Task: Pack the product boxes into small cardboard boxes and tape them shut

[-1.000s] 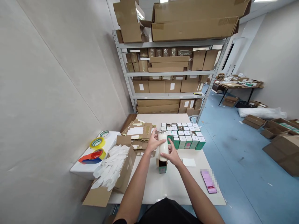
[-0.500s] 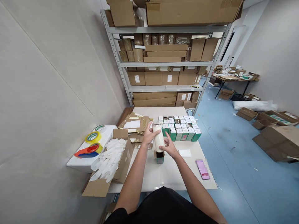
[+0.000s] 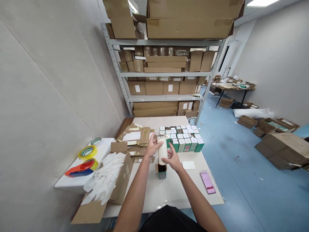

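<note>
1. Seen from above, the person's two bare hands hold a white cylinder (image 3: 162,151) with a silvery upper end over a pale table (image 3: 176,193).
2. The left hand (image 3: 152,149) grasps the cylinder's upper part, its thumb lying across the front.
3. The right hand (image 3: 173,157) grasps the lower end, thumb on the near side; its index finger points up, away from the surface, and the other fingers curl.
4. The cylinder's lower end is just above or at the mouth of a small open box (image 3: 162,175), green in front; whether they touch, I cannot tell.
5. Beyond the right hand, rows of green-and-white boxes (image 3: 187,145) stand close together.
6. Nearer, to the right, lie a white card (image 3: 188,165) and a phone (image 3: 207,183) with a pink screen, partly blurred.
7. Beyond the left hand are flattened cardboard pieces (image 3: 142,133).
8. At left, an open carton (image 3: 123,175) overflows with white gloves (image 3: 106,174), beside a yellow tape roll (image 3: 88,152) and a red-and-blue tape dispenser (image 3: 80,169).
9. Behind the table, metal shelving (image 3: 160,74) carries many brown boxes.
</note>
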